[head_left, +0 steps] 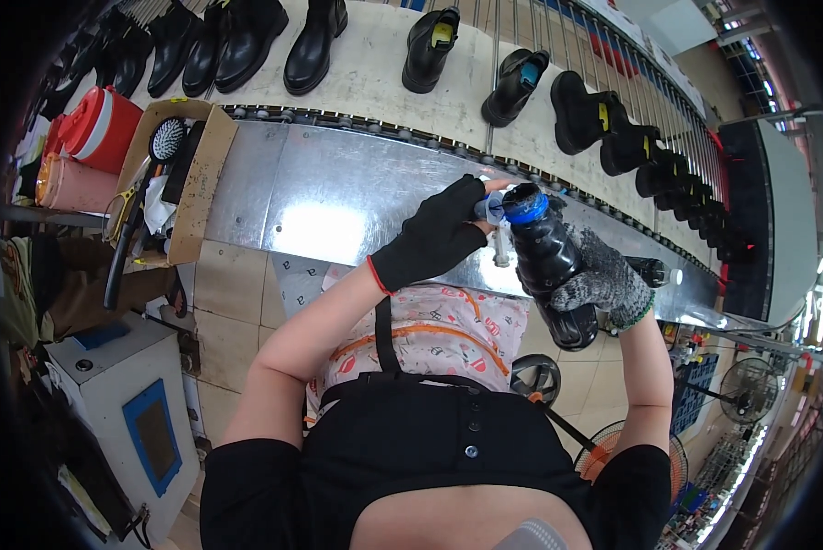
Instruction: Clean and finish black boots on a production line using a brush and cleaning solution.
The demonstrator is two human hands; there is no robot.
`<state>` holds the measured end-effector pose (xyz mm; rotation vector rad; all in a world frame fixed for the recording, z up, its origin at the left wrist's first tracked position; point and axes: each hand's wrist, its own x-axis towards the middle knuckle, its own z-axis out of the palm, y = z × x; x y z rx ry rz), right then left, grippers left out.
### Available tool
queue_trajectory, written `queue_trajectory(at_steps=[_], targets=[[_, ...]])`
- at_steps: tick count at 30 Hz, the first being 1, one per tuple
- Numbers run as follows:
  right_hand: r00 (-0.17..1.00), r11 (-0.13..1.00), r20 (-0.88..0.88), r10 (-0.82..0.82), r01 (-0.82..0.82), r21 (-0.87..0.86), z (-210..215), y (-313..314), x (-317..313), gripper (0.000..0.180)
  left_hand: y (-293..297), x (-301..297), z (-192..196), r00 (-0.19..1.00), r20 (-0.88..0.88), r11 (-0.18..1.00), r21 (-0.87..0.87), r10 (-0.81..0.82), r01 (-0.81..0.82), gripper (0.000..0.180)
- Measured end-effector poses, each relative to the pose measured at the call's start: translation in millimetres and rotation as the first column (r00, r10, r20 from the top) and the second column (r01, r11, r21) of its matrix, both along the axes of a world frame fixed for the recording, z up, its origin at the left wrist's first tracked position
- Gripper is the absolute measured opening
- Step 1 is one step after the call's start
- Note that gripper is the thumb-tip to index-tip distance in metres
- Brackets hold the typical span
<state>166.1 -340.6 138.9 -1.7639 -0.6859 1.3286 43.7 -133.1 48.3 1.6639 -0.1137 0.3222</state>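
Note:
My right hand point(604, 280), in a grey knitted glove, is wrapped round a dark plastic bottle point(549, 252). The bottle is tilted, its uncapped mouth pointing up and away from me, with a blue ring round the neck. My left hand point(437, 231) wears a black fingerless glove with a red hem. Its bare fingertips pinch a small translucent plastic piece point(495, 209) right beside the bottle mouth; its exact kind is unclear. Just below that piece is a small pale object point(501, 249), too small to name. Another dark bottle point(654, 273) is partly visible beyond my right wrist.
Behind the metal bench point(324, 183) runs a chain-edged conveyor point(366, 46) carrying several black boots point(315, 46). At left, a cardboard box point(201, 183) holds a hairbrush point(166, 142) and scissors point(118, 211), beside a red jug point(100, 128). Fans point(749, 390) stand at right.

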Motion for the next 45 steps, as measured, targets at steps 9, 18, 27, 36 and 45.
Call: queue_trajectory(at_steps=[9, 18, 27, 36, 45], targets=[[0.747, 0.956, -0.649, -0.143, 0.274, 0.105, -28.6, 2.7, -27.0, 0.088, 5.0, 2.5, -5.0, 0.998, 0.042, 0.994, 0.100, 0.043, -0.047, 0.051], [0.724, 0.717, -0.629, -0.285, 0.596, 0.361, -96.9, 39.8, -68.1, 0.083, 9.4, 5.3, 9.9, 0.975, 0.003, 0.939, -0.269, 0.222, -0.213, 0.043], [0.955, 0.917, 0.116, -0.274, 0.223, 0.330, -102.4, 38.3, -63.3, 0.073, 26.8, 4.0, 13.8, 0.997, 0.005, 0.993, -0.087, 0.080, -0.079, 0.034], [0.758, 0.991, 0.646, -0.095, 0.132, -0.009, -59.3, 44.6, -67.5, 0.072, 44.7, 3.2, 23.3, 0.949, -0.316, 0.992, 0.127, 0.019, 0.022, 0.034], [0.755, 0.997, 0.652, -0.069, 0.067, 0.028, -55.8, 28.9, -66.3, 0.079, 53.4, 7.3, 34.3, 0.941, -0.159, 0.946, -0.174, -0.299, 0.272, 0.044]])
